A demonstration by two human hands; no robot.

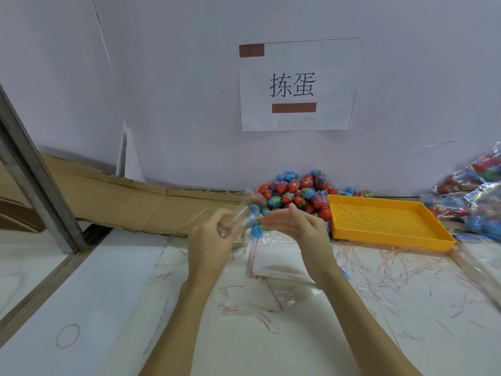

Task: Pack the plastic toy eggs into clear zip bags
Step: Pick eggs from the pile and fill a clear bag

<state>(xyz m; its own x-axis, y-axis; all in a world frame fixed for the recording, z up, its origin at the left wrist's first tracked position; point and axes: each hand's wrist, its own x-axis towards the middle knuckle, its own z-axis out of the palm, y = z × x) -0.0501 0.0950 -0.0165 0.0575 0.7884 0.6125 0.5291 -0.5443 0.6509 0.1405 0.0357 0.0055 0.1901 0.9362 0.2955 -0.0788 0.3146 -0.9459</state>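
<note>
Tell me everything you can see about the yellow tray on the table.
The yellow tray is a shallow rectangular tray that looks like plastic, with a low raised rim and a floor perforated in a fine grid of holes. It lies flat on the white table, angled slightly, right of both hands, and holds nothing. The pile of loose toy eggs sits against its left end. Filled clear bags lie just beyond its right end. Neither hand touches it.

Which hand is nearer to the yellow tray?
Right. The right hand is just left of the yellow tray, beside its near-left corner; the left hand is farther left, gripping a clear bag.
</note>
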